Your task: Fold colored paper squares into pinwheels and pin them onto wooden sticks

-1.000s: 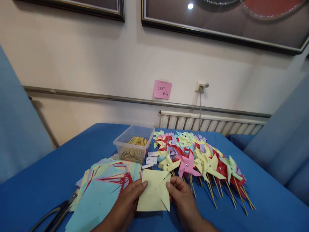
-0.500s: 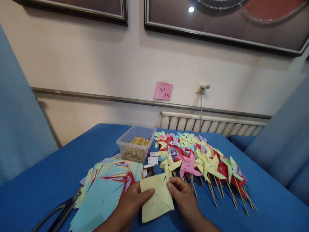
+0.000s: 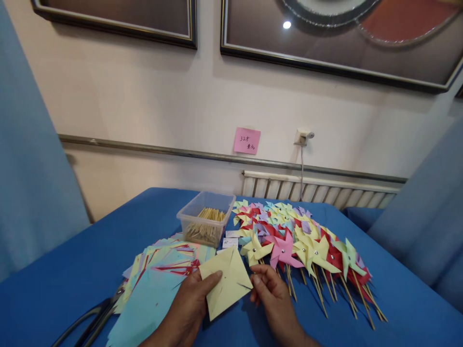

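Observation:
My left hand (image 3: 188, 303) pinches a pale yellow paper square (image 3: 226, 280) with diagonal slits, thumb on top near its left corner. The square is tilted like a diamond over the blue table. My right hand (image 3: 271, 291) sits just to the right of the square, fingers curled, fingertips close to its right corner; I cannot tell whether they touch it. A fanned stack of cut coloured paper squares (image 3: 155, 284) lies under and left of my left hand.
Finished paper pinwheels on wooden sticks (image 3: 300, 246) cover the table's right half. A clear plastic tub of wooden sticks (image 3: 206, 224) stands behind the stack. Black scissors (image 3: 87, 320) lie at the front left. The blue table (image 3: 72, 260) meets a wall with a radiator.
The yellow square has turned from lying flat and straight to a tilted diamond and shifted left. My right hand has come off its right edge. The camera tilted slightly.

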The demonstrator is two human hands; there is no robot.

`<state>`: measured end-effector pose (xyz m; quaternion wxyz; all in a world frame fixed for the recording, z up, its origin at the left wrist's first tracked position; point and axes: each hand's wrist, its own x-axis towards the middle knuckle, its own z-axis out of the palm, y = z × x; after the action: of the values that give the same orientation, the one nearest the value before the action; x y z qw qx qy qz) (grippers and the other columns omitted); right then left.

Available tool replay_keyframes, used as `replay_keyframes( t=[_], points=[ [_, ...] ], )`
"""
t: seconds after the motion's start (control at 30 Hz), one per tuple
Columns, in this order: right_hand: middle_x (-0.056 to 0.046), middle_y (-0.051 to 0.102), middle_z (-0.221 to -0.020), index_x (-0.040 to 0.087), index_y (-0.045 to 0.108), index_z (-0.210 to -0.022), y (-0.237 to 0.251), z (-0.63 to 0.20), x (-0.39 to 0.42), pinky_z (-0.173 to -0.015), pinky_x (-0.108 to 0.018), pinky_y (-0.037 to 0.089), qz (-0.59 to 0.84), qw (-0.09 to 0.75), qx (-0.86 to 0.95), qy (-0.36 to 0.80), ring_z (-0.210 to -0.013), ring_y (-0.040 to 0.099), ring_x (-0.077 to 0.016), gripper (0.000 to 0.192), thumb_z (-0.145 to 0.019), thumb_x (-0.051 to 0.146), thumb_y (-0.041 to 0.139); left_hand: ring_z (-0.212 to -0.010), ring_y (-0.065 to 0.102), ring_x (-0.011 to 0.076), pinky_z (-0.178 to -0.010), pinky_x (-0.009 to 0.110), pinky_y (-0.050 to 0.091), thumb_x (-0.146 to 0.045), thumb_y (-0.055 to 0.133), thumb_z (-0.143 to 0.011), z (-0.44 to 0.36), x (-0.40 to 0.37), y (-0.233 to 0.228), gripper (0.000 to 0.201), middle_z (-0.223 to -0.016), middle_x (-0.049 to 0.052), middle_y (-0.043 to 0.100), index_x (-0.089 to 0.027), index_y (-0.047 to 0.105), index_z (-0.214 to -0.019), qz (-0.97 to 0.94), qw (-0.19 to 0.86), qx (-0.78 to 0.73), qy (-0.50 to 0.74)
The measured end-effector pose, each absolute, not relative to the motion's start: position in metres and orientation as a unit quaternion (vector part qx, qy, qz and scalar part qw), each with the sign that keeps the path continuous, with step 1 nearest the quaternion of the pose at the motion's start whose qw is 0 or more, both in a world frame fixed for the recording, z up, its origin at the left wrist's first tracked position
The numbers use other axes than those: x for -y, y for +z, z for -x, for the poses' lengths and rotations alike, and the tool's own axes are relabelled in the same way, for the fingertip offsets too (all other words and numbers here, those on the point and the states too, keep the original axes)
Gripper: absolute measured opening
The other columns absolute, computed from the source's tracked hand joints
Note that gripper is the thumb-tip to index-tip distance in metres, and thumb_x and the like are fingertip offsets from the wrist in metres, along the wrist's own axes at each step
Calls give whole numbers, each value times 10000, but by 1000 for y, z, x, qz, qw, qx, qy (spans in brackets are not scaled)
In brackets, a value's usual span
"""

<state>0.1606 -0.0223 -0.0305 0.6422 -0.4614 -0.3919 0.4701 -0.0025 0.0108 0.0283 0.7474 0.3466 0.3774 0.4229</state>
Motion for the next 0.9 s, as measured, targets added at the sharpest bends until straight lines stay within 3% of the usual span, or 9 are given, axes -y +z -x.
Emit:
replay_keyframes(
  t=[0.1,0.2,0.33,0.43,0.53,0.63,0.9],
  points=[
    [27,565,-623,178,641,-941,-31,-158,22,-456,-190,350,450,652,388,472,-474,493,-90,367,-741,482,687,-772,705,289,-694,356,539,-290,748,-663,3,-9,30,413,-829,139,758,-99,651,-1017,-348,748,-378,419],
    [1,623,-718,213,625,-1076,-30,-156,25,-487,-202,389,423,658,396,481,-512,522,-101,414,-739,439,705,-704,703,274,-652,349,536,-301,745,-665,4,-9,30,407,-819,136,758,-102,657,-1009,-360,748,-381,407],
    [-41,680,-899,282,563,-1232,-28,-151,32,-689,-277,472,355,641,440,519,-713,609,-152,468,-786,363,679,-650,691,240,-624,323,523,-316,754,-654,8,-13,30,417,-834,129,757,-105,668,-1003,-404,731,-395,382],
    [-62,684,-1015,281,662,-1115,-28,-152,36,-829,-341,450,344,599,481,540,-898,620,-204,326,-797,355,659,-603,672,212,-587,297,505,-346,765,-637,12,-17,29,435,-806,115,755,-102,678,-987,-444,713,-412,352],
    [-55,693,-836,235,733,-966,-28,-160,37,-748,-314,453,368,553,510,548,-810,625,-205,250,-776,384,667,-581,657,200,-557,279,484,-350,767,-630,16,-20,31,441,-755,98,750,-102,682,-985,-470,703,-420,329],
    [-48,647,-682,183,736,-966,-27,-167,35,-642,-284,430,378,546,497,559,-660,588,-177,353,-780,467,638,-600,660,207,-565,280,477,-333,764,-637,19,-19,35,431,-745,92,746,-108,684,-996,-480,701,-419,320],
    [-30,649,-817,264,701,-1025,-31,-154,41,-665,-284,429,344,576,481,564,-707,563,-158,340,-699,349,750,-588,639,168,-555,239,454,-336,740,-685,19,-14,35,384,-763,102,742,-97,696,-982,-458,742,-376,314]
  ],
)
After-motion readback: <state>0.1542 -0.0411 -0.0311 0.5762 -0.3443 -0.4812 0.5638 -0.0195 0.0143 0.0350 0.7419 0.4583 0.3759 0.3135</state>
